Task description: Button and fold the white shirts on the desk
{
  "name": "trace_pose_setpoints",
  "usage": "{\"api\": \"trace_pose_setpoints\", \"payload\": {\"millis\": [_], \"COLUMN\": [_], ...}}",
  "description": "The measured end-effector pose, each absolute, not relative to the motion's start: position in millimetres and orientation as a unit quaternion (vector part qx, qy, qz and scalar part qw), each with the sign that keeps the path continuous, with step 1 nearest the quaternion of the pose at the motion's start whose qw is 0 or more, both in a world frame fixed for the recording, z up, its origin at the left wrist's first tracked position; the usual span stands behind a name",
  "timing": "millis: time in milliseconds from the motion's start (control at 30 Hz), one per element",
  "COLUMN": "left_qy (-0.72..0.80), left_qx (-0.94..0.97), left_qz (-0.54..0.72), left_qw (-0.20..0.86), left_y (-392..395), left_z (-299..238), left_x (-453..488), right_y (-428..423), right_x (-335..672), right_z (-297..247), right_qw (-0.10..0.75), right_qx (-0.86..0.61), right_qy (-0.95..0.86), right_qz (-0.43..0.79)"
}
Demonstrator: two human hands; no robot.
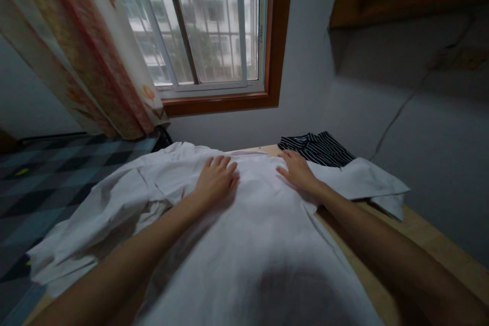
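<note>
Below the window (212, 25), the counter (420, 232) is covered near its far edge by a white garment (271, 214), on which the left hand (217, 178) and right hand (298, 169) are laid flat, loosely spread. Creases could be pressed in by uneven pushing, or the garment pulled askew by folds (110, 204) draped past the left edge.

The left hand (216, 179) and right hand (300, 170) are resting their fingers (220, 161) on a white garment (263, 214) spreading over the worktop (424, 237); a striped garment (321, 148) is lying beyond.
</note>
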State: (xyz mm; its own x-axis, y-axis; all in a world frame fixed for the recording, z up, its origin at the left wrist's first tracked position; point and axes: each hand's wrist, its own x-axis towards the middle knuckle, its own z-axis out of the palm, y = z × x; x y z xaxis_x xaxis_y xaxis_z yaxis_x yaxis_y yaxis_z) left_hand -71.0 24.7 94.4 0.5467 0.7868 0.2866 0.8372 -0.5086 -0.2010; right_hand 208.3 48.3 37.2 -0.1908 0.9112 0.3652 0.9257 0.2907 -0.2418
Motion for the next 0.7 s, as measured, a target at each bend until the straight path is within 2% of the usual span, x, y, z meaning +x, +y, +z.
{"api": "trace_pose_setpoints", "payload": {"millis": [133, 267, 433, 700], "left_qy": [-0.392, -0.373, -0.396, -0.4], "left_qx": [-0.919, -0.926, -0.914, -0.912], "left_qz": [-0.008, 0.039, 0.048, 0.034], "left_qw": [0.038, -0.048, -0.072, -0.08], "left_y": [-60.3, -104.4, -118.2, -125.9], "left_z": [67.4, 35.9, 21.4, 19.3], "left_x": [-97.2, -119.2, -107.3, -82.8], "right_y": [-57.2, -127.4, -145.5, -140.3], "right_x": [219.6, 236.3, 259.8, 277.6], "right_z": [7.2, -19.5, -25.5, -12.7], "right_qw": [0.173, 0.106, 0.081, 0.092], "right_qx": [-0.507, -0.487, -0.512, -0.51], "right_qy": [-0.844, -0.866, -0.855, -0.855], "right_qz": [-0.005, 0.028, 0.026, -0.007]}}
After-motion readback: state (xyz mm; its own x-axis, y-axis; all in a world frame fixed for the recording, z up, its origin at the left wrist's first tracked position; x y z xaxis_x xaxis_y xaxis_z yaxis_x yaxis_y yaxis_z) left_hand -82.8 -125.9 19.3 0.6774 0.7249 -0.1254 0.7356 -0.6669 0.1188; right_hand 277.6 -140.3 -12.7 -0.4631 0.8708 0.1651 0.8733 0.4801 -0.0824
